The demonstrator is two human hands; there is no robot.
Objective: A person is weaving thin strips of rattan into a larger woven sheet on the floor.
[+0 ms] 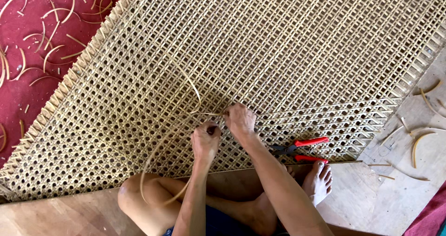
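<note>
Near the front edge of the big woven cane mat, the person is sitting cross-legged on the wooden floor and working one loose cane strip into the open lattice. The right hand is pinching the strip's end flat against the weave, fingers pressed together on it just where it is entering a hole. The left hand is lying just beside it, curled into a loose fist on the mat; it seems to be gripping the trailing length of the same strip, though the fingers are hiding the contact, so I cannot tell for certain. From the hands the strip is arching up over the mat and also looping down across the knee. Judging by this, the threading step is in hand: the strip is being fed through the lattice and drawn snug. The next move is likely calling for a steady pull without kinking the strip, with the weave held down. Red-handled pliers are lying on the mat near the right forearm, beside the foot. Cane offcuts are lying scattered on the red cloth.
</note>
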